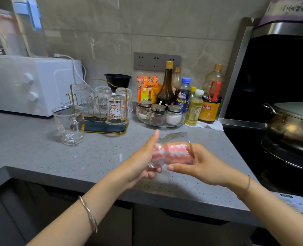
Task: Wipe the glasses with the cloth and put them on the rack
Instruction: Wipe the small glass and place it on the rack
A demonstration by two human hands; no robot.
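Above the counter's (40, 153) front edge, mid-wipe by the look of it: clear glass (173, 135) held on its side, clasped at the base end by the left hand (145, 157), gripped at the mouth end by the right hand (202, 162), pink-and-white cloth (172, 153) stuffed inside. Next: pull the cloth out, upend the glass, slip it over a free peg of the gold rack (101, 129), already carrying four inverted glasses. Beside the rack, upright and apparently empty, a handled mug (69, 125).

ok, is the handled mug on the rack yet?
No, the mug stands upright on the counter at the left end of the rack, not on it.
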